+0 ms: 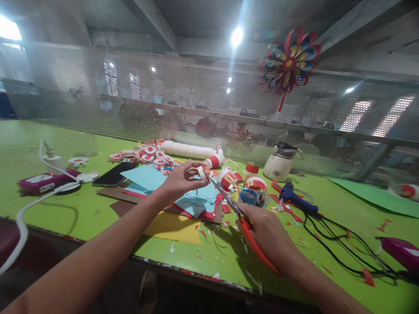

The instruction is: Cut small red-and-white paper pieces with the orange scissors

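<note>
My left hand (185, 180) is closed on a small white and red paper piece (203, 173), held above the stacked coloured sheets. In my right hand (267, 229) is a pair of scissors (252, 240) with orange handles, its blades pointing up and left. The blade tips reach the paper piece at my left fingertips; whether they touch it I cannot tell. Light blue paper (144, 176) lies on top of red, brown and yellow sheets beneath my hands. Cut red and white paper cups (226, 178) sit just beyond the scissors.
On the green table (96, 211) are a black phone (115, 174), a purple power strip (48, 181) with a white cable, and a pile of red and white discs (149, 153). A blue glue gun (297, 198), a white jug (278, 166) and green paper (380, 198) lie rightward. Scraps are scattered about.
</note>
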`<move>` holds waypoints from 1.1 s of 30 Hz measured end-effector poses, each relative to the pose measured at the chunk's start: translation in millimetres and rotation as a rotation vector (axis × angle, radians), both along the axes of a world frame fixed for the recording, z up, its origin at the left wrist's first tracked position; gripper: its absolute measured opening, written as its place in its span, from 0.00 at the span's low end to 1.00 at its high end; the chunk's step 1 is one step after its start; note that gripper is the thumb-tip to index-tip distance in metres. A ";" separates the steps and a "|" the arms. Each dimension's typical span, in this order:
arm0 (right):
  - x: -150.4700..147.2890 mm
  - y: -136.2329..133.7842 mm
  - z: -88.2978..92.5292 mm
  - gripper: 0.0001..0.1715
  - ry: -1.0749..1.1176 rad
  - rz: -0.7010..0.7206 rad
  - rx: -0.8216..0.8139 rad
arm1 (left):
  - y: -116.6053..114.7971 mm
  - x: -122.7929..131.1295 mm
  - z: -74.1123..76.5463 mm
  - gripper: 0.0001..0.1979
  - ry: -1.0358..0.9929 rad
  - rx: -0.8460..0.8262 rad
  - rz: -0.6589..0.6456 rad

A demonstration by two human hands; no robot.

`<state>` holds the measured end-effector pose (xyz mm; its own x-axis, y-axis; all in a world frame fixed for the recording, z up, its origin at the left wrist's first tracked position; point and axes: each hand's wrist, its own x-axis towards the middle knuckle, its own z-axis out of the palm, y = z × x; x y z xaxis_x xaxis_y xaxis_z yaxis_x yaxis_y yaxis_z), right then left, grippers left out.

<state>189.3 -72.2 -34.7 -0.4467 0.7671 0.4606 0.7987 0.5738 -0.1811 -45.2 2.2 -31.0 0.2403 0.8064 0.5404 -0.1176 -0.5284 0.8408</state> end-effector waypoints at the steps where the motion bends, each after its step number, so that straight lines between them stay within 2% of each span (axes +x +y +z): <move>1: 0.2 -0.1 -0.2 0.19 -0.001 -0.001 -0.001 | 0.3 0.1 -0.2 0.23 0.000 0.004 -0.004; 8: -0.4 -0.3 -1.9 0.18 -0.027 -0.031 -0.039 | -1.5 0.7 1.9 0.24 0.015 0.003 0.000; 14: 0.7 3.8 -3.1 0.21 -0.076 -0.089 0.001 | -4.5 2.2 4.3 0.24 0.019 0.002 0.024; 33: 0.9 2.0 -1.1 0.20 -0.015 -0.009 -0.029 | 0.3 -0.9 -0.7 0.25 0.077 0.029 0.054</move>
